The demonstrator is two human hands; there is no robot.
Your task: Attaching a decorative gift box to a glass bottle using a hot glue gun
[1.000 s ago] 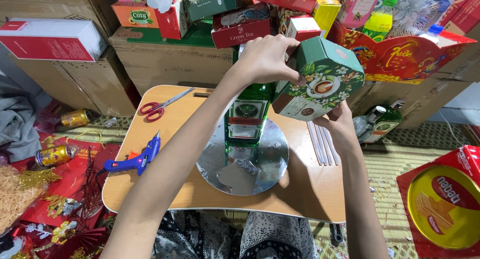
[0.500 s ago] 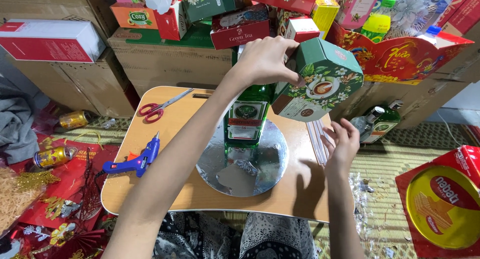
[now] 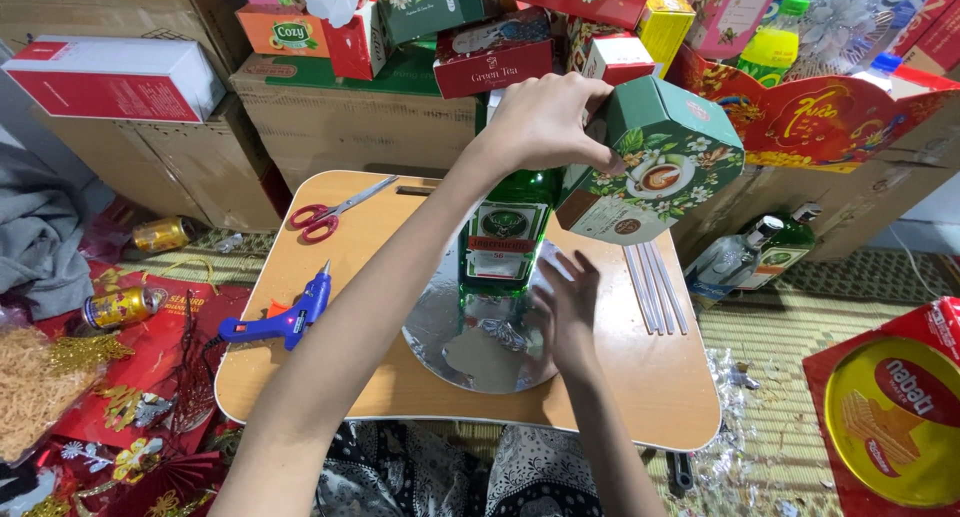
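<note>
So the green hexagonal box point(image 3: 650, 162) is still gripped from above by the left hand point(image 3: 545, 122), held up tilted beside the green bottle point(image 3: 505, 232) standing on the silver disc point(image 3: 470, 332). The right hand point(image 3: 568, 307), which was out by the white sticks point(image 3: 655, 287) half a second back, has been moved in to the disc, fingers spread, nothing held.

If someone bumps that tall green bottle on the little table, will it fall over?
Probably fairly easily: the green bottle is tall and narrow, standing upright on a shiny silver disc that may be slippery. It looks like glass, so likely heavy and breakable. The right hand beside its base could steady it.
</note>
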